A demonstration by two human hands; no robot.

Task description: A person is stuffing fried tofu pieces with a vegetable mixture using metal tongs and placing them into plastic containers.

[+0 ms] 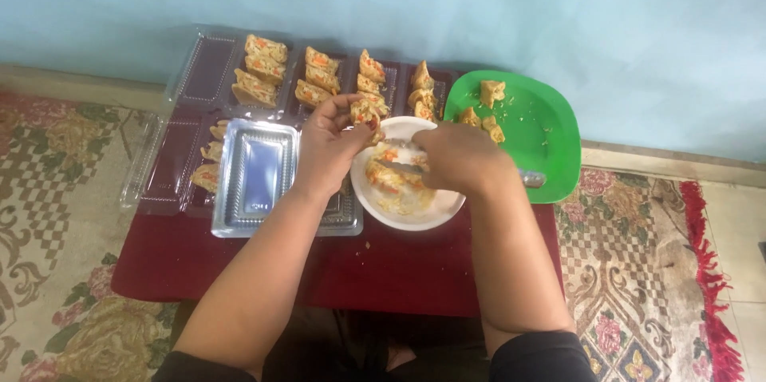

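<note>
My left hand [331, 142] holds a stuffed fried piece [365, 114] with orange and white filling, raised over the rim of a white bowl [431, 216]. My right hand [459, 157] grips a metal spoon over the bowl, its handle end [532, 180] sticking out to the right. The bowl holds a pale filling with orange bits [387, 178]. Both hands meet above the bowl's upper edge.
A low dark red table [383, 266] carries clear plastic trays [255, 178], several holding filled pieces [263, 71]. A green plate [535, 130] with a few pieces lies at the right. A pale blue wall stands behind, and a patterned carpet [48, 214] surrounds the table.
</note>
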